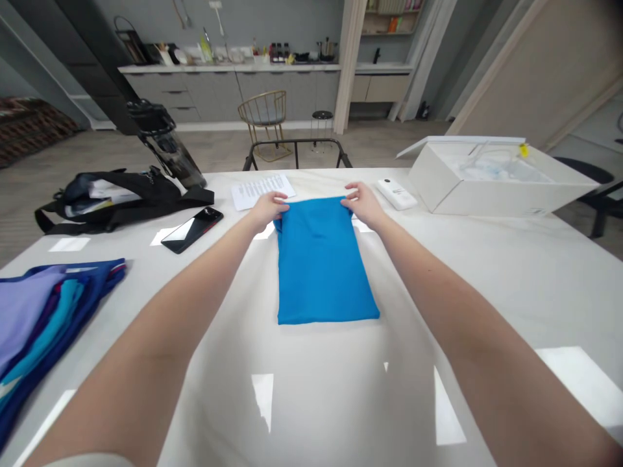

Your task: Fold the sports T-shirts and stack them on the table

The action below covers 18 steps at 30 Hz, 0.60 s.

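Evidently soft, light and floppy, the folded blue cloth (322, 263) lies mid-desk (321, 389), best gripped through all its layers at the far corners, where your left hand (267, 211) and right hand (366, 207) have fingers pinched nearly closed.

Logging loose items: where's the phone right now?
Head view, left side: the phone lies on the white table, beside the black bag and left of the blue cloth.
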Each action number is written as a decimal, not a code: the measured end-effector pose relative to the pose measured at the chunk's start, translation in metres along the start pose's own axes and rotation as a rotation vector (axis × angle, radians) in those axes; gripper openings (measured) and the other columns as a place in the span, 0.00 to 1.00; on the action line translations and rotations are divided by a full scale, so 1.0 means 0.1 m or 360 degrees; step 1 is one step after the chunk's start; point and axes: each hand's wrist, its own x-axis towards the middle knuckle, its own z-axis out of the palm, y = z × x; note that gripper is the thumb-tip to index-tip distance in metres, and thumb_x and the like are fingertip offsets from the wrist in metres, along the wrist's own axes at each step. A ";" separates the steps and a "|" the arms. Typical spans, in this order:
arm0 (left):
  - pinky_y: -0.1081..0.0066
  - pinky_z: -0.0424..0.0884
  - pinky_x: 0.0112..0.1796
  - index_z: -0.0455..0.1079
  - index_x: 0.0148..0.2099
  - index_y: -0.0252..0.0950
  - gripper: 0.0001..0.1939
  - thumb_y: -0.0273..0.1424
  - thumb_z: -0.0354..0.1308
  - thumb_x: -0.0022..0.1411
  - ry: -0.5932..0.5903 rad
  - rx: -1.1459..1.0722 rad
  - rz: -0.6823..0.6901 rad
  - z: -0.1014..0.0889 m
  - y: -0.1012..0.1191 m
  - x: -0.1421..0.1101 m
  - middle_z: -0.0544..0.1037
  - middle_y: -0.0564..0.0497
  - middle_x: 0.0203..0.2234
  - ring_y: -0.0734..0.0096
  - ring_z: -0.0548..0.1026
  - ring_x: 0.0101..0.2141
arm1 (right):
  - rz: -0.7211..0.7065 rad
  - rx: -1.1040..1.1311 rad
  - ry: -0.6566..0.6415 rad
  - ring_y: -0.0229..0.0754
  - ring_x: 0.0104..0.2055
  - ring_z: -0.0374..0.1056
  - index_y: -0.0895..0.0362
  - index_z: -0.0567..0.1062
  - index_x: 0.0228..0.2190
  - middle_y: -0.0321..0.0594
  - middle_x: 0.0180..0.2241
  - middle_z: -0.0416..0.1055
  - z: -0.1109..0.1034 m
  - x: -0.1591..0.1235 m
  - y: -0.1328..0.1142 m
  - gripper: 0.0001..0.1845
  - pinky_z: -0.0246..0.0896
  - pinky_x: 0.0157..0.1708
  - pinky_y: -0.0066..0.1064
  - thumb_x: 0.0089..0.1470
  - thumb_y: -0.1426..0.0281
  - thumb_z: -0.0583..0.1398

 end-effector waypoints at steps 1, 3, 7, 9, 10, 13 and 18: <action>0.66 0.74 0.38 0.72 0.41 0.35 0.18 0.26 0.69 0.46 0.0068 0.0030 -0.0103 0.05 -0.13 0.08 0.76 0.51 0.32 0.70 0.75 0.32 | 0.0079 -0.0132 -0.0032 0.42 0.33 0.69 0.55 0.73 0.47 0.36 0.34 0.74 0.11 0.05 0.09 0.21 0.66 0.38 0.35 0.49 0.71 0.66; 0.67 0.73 0.36 0.71 0.43 0.35 0.20 0.25 0.69 0.45 0.0133 0.0075 -0.0147 0.13 -0.32 0.16 0.76 0.51 0.32 0.70 0.73 0.30 | 0.0131 -0.0356 -0.0055 0.44 0.36 0.70 0.55 0.74 0.45 0.37 0.34 0.74 0.27 0.06 0.22 0.18 0.65 0.41 0.36 0.50 0.71 0.65; 0.67 0.71 0.38 0.72 0.44 0.38 0.19 0.24 0.65 0.47 0.0234 0.0241 0.0186 0.19 -0.35 0.18 0.76 0.52 0.36 0.71 0.73 0.31 | -0.0027 -0.0493 -0.0003 0.45 0.37 0.69 0.53 0.74 0.43 0.37 0.33 0.74 0.36 -0.04 0.24 0.13 0.63 0.42 0.36 0.54 0.73 0.61; 0.67 0.72 0.40 0.71 0.45 0.39 0.18 0.24 0.62 0.50 0.0297 0.0291 0.0425 0.19 -0.26 0.19 0.75 0.52 0.39 0.70 0.73 0.34 | -0.0191 -0.0447 0.0093 0.45 0.37 0.69 0.53 0.73 0.43 0.39 0.35 0.75 0.33 -0.04 0.16 0.12 0.63 0.43 0.37 0.56 0.74 0.59; 0.67 0.72 0.42 0.71 0.46 0.39 0.17 0.25 0.60 0.52 0.0320 0.0302 0.0530 0.19 -0.21 0.20 0.75 0.52 0.40 0.70 0.74 0.36 | -0.0283 -0.0428 0.0162 0.45 0.39 0.69 0.54 0.73 0.43 0.40 0.38 0.75 0.31 -0.03 0.11 0.12 0.63 0.44 0.37 0.57 0.73 0.57; 0.64 0.73 0.47 0.70 0.48 0.40 0.16 0.26 0.57 0.57 0.0382 0.0377 0.0652 0.21 -0.13 0.25 0.75 0.50 0.44 0.67 0.75 0.41 | -0.0469 -0.0467 0.0321 0.47 0.46 0.68 0.55 0.73 0.44 0.46 0.46 0.73 0.27 0.01 0.00 0.12 0.63 0.50 0.40 0.60 0.74 0.53; 0.56 0.67 0.58 0.72 0.55 0.38 0.20 0.23 0.51 0.63 0.0433 0.0834 0.0656 0.37 -0.21 0.10 0.73 0.42 0.54 0.57 0.73 0.54 | -0.0316 -0.0857 0.0188 0.58 0.58 0.64 0.57 0.74 0.52 0.54 0.58 0.68 0.43 -0.08 -0.04 0.18 0.59 0.56 0.51 0.64 0.69 0.52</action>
